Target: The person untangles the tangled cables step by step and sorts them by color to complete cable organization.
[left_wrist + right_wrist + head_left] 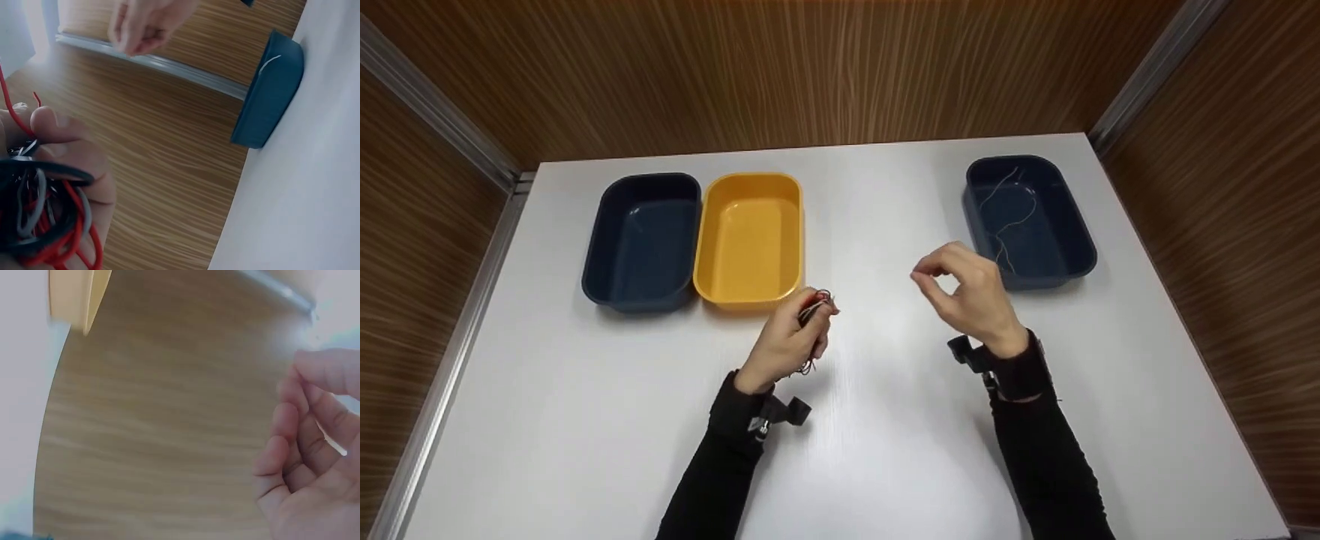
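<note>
A tangled bundle of wires [53,216], red, black and grey, is gripped in my left hand [787,341]. In the left wrist view the loops hang over the palm, and a red strand sticks up past the thumb. My right hand [971,296] hovers before the right dark blue bin, thumb and forefinger brought together. The right wrist view shows its fingers [289,422] curled, with nothing visible between them. Inside that dark blue bin [1046,276] lie a few thin pale wires [1020,220].
At the left, a yellow bin [750,301] stands beside another dark blue bin [641,301], their long sides close together. All three bins stand on a white table [877,450]. Wood-patterned panels [825,75] enclose its back and sides.
</note>
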`<move>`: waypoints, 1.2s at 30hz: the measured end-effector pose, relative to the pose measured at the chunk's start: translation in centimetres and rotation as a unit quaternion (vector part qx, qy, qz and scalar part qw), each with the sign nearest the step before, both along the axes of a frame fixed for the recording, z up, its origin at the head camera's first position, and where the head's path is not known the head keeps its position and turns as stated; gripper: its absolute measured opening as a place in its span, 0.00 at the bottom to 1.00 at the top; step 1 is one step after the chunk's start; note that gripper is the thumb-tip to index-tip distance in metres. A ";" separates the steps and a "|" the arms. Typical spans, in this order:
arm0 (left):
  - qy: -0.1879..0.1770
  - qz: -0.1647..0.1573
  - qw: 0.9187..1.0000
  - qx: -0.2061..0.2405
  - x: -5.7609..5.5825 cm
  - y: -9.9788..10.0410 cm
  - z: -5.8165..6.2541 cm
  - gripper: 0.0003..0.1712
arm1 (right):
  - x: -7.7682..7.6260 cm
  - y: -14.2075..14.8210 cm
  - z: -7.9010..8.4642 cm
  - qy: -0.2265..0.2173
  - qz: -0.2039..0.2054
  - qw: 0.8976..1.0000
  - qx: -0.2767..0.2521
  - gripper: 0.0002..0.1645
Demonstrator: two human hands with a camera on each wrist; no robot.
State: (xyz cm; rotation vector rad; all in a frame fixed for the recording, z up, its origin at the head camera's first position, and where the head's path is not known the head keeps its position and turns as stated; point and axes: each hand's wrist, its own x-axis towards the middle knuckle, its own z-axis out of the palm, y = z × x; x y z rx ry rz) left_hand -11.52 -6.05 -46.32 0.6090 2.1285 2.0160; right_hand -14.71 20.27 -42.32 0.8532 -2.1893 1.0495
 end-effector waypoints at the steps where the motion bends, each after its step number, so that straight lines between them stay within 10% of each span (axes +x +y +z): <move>1: 0.007 -0.006 1.000 -0.010 0.1 0.2 -0.1 0.12 | 0.3 -0.5 0.0 -0.001 0.019 1.000 -0.003 0.06; 11: 0.046 -0.042 0.995 -0.076 0.5 1.6 -0.8 0.13 | 1.4 -3.5 -0.6 0.006 0.148 0.988 0.041 0.10; 36: 0.076 -0.050 0.987 -0.135 0.5 1.7 -1.2 0.13 | 1.8 -3.6 -1.2 -0.077 0.183 0.967 0.157 0.03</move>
